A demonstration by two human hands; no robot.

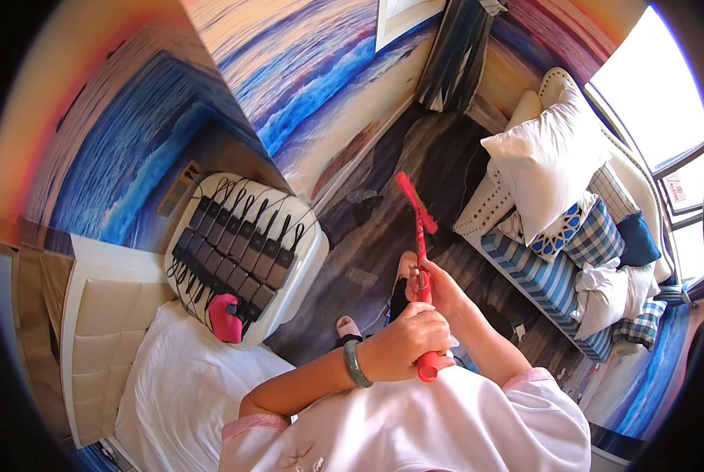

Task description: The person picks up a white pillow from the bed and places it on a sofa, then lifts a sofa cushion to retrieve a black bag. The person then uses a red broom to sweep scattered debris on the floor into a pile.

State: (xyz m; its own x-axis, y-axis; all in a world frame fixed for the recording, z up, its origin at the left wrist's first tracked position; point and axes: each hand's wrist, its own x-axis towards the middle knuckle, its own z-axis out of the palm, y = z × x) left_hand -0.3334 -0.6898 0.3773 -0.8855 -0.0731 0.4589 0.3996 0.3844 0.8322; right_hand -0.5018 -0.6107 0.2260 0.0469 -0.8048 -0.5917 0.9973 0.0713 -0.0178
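Both of my hands are wrapped round the red handle (427, 366) of what looks like a broom. My left hand (407, 342), with a dark green bangle at the wrist, is closed near the handle's top end, which points toward me. Just beyond it, further along the shaft, my right hand (438, 291) also grips it. The handle runs away from me and narrows to a pinkish-red broom head (415, 203) with bristles, over the dark floor. Whether the bristles touch the floor I cannot tell. My feet in pink slippers (349, 327) show beside the shaft.
Left of me, a white table (309, 271) holds rows of dark boxes with cables and a pink item (225, 318). A bed with white sheets (187, 385) lies at the lower left. At right stands a striped sofa (541, 295) piled with cushions. A dark curtain (454, 59) hangs at the back.
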